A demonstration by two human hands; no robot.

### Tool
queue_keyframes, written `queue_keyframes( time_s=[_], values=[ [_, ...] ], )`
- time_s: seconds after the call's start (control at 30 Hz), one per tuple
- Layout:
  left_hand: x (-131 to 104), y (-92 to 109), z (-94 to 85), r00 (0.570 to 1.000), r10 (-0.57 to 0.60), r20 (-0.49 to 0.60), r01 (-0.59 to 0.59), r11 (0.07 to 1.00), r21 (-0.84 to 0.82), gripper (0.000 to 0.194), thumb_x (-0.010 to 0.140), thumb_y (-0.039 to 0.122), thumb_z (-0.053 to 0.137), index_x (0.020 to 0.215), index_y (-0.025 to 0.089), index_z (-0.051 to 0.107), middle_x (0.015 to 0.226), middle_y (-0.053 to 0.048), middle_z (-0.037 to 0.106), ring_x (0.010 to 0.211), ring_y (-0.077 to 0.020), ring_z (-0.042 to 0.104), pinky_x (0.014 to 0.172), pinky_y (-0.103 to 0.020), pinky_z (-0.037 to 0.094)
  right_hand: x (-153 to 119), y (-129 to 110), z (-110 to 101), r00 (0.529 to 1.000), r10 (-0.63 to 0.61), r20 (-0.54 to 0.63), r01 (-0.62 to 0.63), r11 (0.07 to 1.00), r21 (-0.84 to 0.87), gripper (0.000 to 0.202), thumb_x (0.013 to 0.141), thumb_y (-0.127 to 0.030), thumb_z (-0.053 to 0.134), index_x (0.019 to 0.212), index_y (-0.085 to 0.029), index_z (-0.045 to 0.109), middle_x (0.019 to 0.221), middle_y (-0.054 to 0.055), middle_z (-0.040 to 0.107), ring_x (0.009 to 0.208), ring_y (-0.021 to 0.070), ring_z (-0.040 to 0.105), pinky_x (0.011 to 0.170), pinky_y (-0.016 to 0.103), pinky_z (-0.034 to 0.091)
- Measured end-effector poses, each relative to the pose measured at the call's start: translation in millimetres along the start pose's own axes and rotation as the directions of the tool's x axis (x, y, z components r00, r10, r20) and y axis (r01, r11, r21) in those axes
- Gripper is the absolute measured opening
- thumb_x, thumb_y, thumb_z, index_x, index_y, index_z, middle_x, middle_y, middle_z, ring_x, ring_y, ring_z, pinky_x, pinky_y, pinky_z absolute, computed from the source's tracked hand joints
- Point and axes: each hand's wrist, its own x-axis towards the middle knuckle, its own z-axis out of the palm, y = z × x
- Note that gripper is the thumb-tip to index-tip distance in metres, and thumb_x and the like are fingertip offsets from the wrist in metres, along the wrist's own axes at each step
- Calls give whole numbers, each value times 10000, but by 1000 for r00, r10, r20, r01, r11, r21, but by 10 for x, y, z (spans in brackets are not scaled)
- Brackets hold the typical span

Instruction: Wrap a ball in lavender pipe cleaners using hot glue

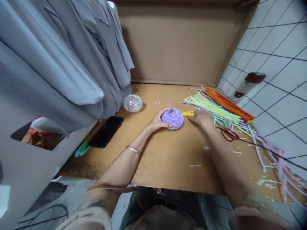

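My left hand (pixel 160 122) is closed around the side of a purple ball of coiled pipe cleaner (pixel 173 120), its thumb across the front. A small hole shows at the ball's top, and one purple end (pixel 170 104) sticks up beside it. To the right, my right hand (pixel 200 117) is closed over what looks like a yellow glue gun (pixel 188 113), whose tip points at the ball. My palm hides most of its body. A black cord (pixel 259 143) runs from behind that wrist toward the right edge.
Colourful pipe cleaners (pixel 216 107) lie at the right, with red-handled scissors (pixel 230 134) in front. A clear round ball (pixel 133 103), a curled pink scrap (pixel 157 102), a black phone (pixel 106 131) and a green clip (pixel 82 149) are at the left. A cardboard wall (pixel 177 44) closes the back.
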Motion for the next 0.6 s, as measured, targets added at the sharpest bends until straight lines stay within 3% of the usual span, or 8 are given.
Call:
queue_keyframes(
  time_s=[0.07,0.17,0.23,0.33,0.5,0.6],
  values=[
    [6,-1,5,1000,9,1,-9,1000,12,944,439,365,946,1290,187,578,1341,-113,613,1269,-319,550,1137,-426,373,-62,-41,-151,999,28,-45,-29,999,-38,471,767,-481,719,1065,-118,748,1091,235,725,1077,366,663,916,490,451],
    [10,2,17,1000,11,1,-11,1000,27,955,432,371,947,1292,183,575,1335,-112,616,1250,-319,565,1130,-426,382,-206,-115,-408,970,-189,-153,223,943,249,478,794,-484,683,1107,-124,724,1009,151,734,946,273,662,814,374,468],
    [6,11,32,1000,8,1,-8,999,47,962,436,373,944,1299,176,569,1328,-115,620,1234,-321,576,1123,-434,391,-317,-182,-530,912,-374,-167,404,757,513,499,792,-467,675,1157,-127,701,899,81,722,805,202,637,708,302,455],
    [-6,28,60,1000,22,-12,-21,996,89,971,440,362,940,1310,160,561,1346,-128,612,1248,-331,568,1127,-453,392,-454,-315,-590,860,-436,-265,486,540,687,495,774,-438,676,1146,-113,699,795,34,687,688,152,579,637,264,420],
    [-14,31,83,999,46,-22,-42,989,140,965,456,373,936,1319,166,559,1409,-132,571,1303,-338,528,1152,-457,367,-517,-475,-536,860,-400,-317,498,522,692,200,756,-320,628,788,-141,714,663,16,653,630,134,546,619,259,388],
    [-9,21,77,998,54,-15,-51,988,144,944,448,391,939,1294,180,576,1397,-120,578,1296,-334,530,1147,-441,369,-491,-474,-529,880,-358,-311,465,520,716,130,710,-252,586,678,-153,666,622,9,636,590,123,526,590,257,367]
  ],
)
